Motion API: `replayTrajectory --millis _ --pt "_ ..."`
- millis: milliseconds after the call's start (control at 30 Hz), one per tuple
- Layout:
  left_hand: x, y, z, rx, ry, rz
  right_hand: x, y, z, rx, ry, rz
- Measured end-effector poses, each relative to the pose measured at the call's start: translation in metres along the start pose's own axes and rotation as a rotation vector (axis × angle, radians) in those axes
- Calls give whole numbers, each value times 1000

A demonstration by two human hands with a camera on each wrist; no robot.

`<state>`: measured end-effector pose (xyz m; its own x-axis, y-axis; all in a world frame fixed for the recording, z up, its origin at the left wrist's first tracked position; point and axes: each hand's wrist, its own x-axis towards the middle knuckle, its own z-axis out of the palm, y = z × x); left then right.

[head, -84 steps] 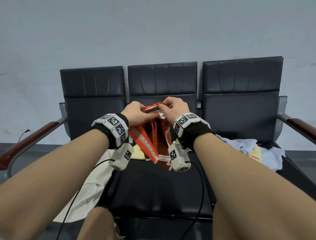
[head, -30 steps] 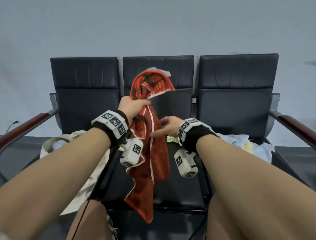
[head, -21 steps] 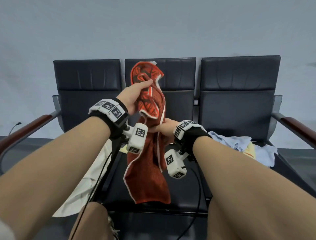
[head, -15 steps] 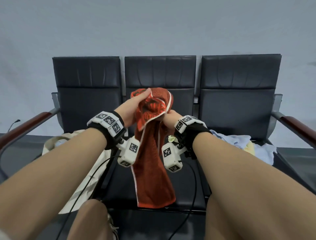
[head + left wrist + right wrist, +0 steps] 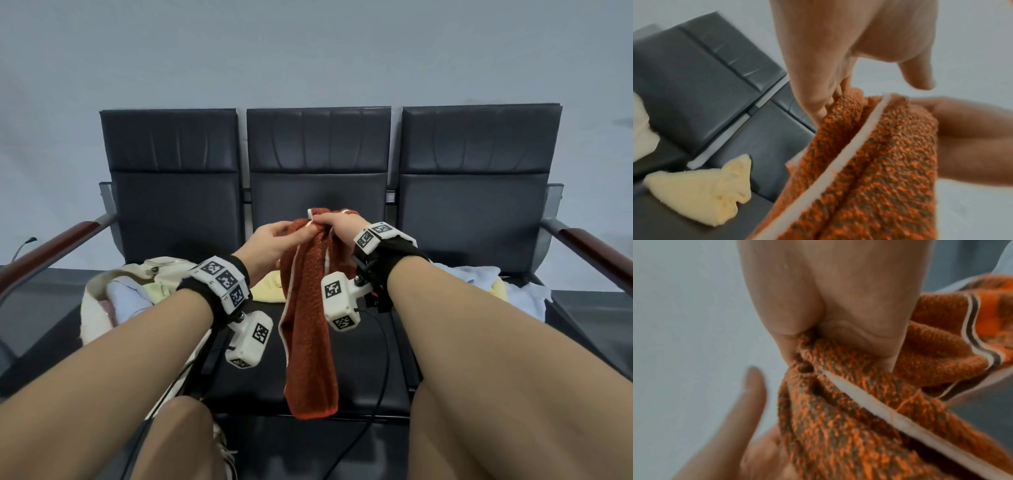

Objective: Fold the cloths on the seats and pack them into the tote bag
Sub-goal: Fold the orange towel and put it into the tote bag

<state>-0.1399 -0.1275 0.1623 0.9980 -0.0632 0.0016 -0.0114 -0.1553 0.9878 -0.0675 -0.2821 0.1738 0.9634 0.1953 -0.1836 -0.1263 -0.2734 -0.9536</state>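
Both grips on the rust-orange terry cloth with white edging, held up over the middle black padded seat. Right hand pinches the cloth's top, thumb and fingers curled tight round bunched fabric; the right wrist view shows the fold squeezed between thumb and palm. Left hand meets it from the left, fingertips pinching the same top edge; in the left wrist view, the thumb sits lifted off the fabric while the fingers press the cloth's side. Cloth hangs long and narrow, doubled lengthwise, lower end dangling past the seat's front edge. Cannot tell if it touches the cushion.

Cream canvas tote bag slumped on the left seat, mouth open, pale blue and pink fabric inside. Crumpled pale yellow cloth lies at the back of the middle seat, near the bag. Heap of light blue and yellow cloths on the right seat, well apart from hands. Wood-capped armrests at both bench ends.
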Motion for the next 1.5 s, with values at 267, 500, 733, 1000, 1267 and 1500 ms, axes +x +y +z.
replayTrajectory --millis 267,500,733,1000,1267,1500 --pt "14 -8 0 192 318 118 -22 -3 -10 -62 30 13" --pt "11 -4 -35 499 615 66 -18 9 -35 -98 219 113" --pt "15 -24 -83 154 701 -105 9 35 -71 -56 379 151" --pt "8 -19 -97 -401 407 -240 -7 35 -92 -20 489 152" --pt "14 -19 -87 -88 453 -53 -27 25 -91 -57 435 210" --pt "14 -20 -94 -19 560 -84 -42 19 -92 -168 427 163"
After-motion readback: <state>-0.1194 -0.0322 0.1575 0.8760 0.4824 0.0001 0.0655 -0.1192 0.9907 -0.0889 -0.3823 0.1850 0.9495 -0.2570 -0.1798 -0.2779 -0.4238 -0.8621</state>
